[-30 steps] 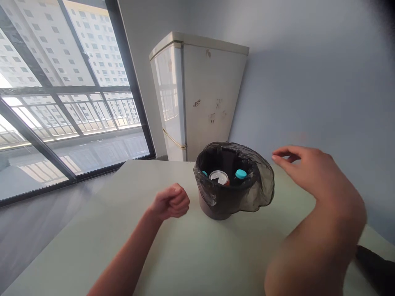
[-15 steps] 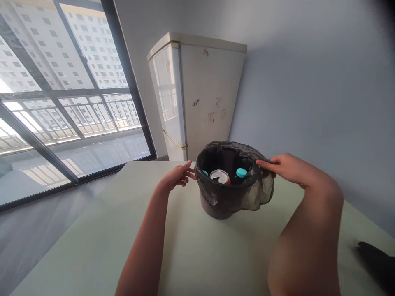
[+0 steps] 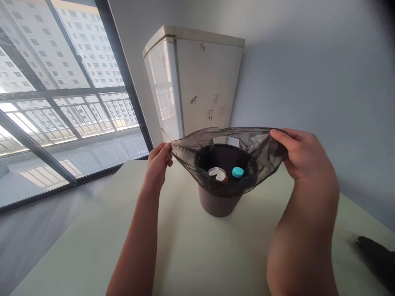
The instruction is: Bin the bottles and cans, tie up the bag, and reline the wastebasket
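A dark trash can (image 3: 219, 205) stands upright on the pale green table. Its thin black trash bag (image 3: 197, 142) is stretched wide above the rim, pulled out to both sides. My left hand (image 3: 158, 162) pinches the bag's left edge between thumb and fingers. On the other side, my right hand (image 3: 300, 152) grips the bag's right edge, thumb on top. Inside the can I see a drink can (image 3: 217, 173) with a silver top and a bottle with a turquoise cap (image 3: 237, 172). A sliver of turquoise shows at the inner left; the rest of the contents is hidden.
The pale green table (image 3: 191, 255) spreads around the can. Behind it stands a white fridge (image 3: 206, 78) against a grey-blue wall (image 3: 308, 74). A glass sliding door (image 3: 70, 98) is at the left. A black object (image 3: 375, 257) lies at the right edge.
Both hands have taken hold of the bag's edge and drawn it up and outward, off the can's outside. The left hand, formerly open beside the rim, is now closed on it.
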The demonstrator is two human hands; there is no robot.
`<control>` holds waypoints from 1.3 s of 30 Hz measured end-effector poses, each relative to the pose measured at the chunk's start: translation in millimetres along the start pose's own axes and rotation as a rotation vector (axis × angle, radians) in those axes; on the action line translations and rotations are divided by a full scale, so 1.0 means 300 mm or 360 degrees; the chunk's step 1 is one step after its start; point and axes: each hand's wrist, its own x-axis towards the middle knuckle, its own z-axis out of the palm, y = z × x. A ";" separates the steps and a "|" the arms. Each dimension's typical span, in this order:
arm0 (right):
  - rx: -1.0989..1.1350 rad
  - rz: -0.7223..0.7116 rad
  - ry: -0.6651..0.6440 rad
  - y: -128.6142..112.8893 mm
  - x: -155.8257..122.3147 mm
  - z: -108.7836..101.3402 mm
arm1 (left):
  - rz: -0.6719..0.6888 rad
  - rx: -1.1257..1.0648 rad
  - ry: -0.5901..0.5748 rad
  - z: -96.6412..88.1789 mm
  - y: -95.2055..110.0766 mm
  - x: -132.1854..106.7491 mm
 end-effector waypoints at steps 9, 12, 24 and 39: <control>0.0558 -0.0028 -0.0005 -0.043 -0.028 0.040 | 0.0236 -0.0627 -0.0014 -0.001 0.059 -0.013; 0.0644 -0.0001 0.0054 -0.051 -0.040 0.064 | 0.0290 -0.0656 -0.0070 0.023 0.083 -0.032; 0.0861 -0.0068 -0.0506 -0.111 -0.105 0.188 | 0.0298 -0.0712 -0.0252 0.101 0.092 -0.092; 0.0516 -0.0881 -0.0782 -0.058 -0.100 0.274 | 0.0486 -0.0651 -0.0276 0.191 0.031 -0.105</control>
